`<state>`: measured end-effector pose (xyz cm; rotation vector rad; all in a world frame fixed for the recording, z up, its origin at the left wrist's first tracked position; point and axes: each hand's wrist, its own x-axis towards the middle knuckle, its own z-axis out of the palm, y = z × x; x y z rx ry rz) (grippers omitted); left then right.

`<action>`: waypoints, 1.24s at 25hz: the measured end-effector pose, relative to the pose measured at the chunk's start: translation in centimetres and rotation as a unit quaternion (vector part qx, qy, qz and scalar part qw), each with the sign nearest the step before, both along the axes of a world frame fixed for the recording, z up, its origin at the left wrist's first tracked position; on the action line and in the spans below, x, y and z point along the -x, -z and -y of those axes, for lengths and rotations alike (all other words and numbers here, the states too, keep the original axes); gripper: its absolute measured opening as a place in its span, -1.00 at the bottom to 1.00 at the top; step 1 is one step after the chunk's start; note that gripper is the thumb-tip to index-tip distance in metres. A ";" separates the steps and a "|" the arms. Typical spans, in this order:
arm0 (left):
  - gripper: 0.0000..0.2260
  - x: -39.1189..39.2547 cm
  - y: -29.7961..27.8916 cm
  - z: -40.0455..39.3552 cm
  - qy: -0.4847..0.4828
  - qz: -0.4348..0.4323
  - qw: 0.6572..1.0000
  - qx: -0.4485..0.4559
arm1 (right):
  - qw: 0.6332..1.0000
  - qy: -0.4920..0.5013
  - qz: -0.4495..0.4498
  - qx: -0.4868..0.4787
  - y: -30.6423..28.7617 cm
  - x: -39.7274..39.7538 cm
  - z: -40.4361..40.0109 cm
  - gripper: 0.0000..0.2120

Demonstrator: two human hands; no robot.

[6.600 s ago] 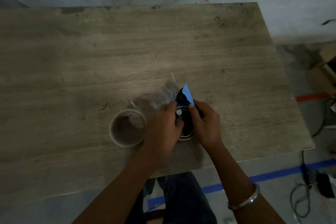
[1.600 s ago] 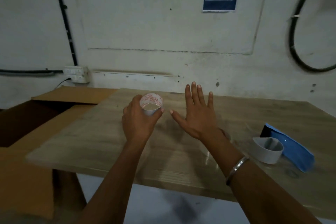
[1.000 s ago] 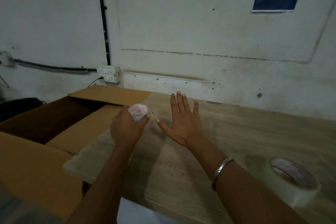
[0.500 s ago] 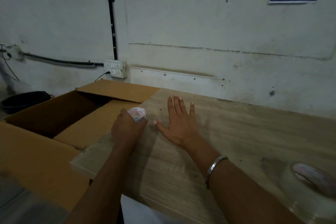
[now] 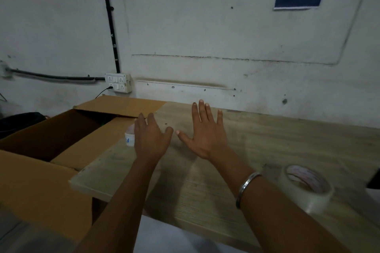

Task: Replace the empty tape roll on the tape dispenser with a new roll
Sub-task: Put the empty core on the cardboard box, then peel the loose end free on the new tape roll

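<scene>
The empty white tape core (image 5: 129, 138) is blurred in the air at the left edge of my left hand (image 5: 151, 139), over the flap of the open box. My left hand's fingers and thumb are spread, and I see no grip on the core. My right hand (image 5: 205, 137) is held flat with fingers apart above the wooden table (image 5: 267, 150), holding nothing. The new clear tape roll (image 5: 306, 187) lies on the table at the right. A dark corner of the dispenser (image 5: 374, 181) shows at the right edge.
An open cardboard box (image 5: 41, 135) stands against the table's left end, its flap lying along the edge. A socket plate (image 5: 117, 82) with a plugged cable is on the wall behind. The wall runs close behind the table.
My left hand, shut on the core half a second ago, has opened; the core now sits beside it toward the box. The view swung slightly right, showing more of the new roll.
</scene>
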<state>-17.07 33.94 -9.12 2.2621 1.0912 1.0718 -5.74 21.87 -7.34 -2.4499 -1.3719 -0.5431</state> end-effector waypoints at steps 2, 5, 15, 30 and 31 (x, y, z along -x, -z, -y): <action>-0.29 -0.4 -0.4 2.5 0.020 0.000 1.000 -0.011 | 1.000 0.010 0.011 -0.005 -0.5 -0.1 2.5 -0.07; -0.29 -1.4 -1.0 6.8 0.057 0.002 0.998 -0.009 | 0.999 0.032 0.029 -0.009 -1.1 -0.4 6.9 -0.06; -0.51 -6.0 -1.4 21.1 0.187 0.002 0.978 0.092 | 0.990 0.143 -0.003 0.012 -0.7 -3.0 23.3 -0.13; -0.79 -8.2 0.9 28.1 0.201 -0.025 0.965 0.165 | 0.996 0.056 -0.059 -0.025 1.8 -3.9 31.2 -0.57; -0.80 -8.2 0.8 28.3 0.202 -0.022 0.965 0.169 | 0.997 0.039 -0.052 -0.033 1.9 -3.8 31.0 -0.56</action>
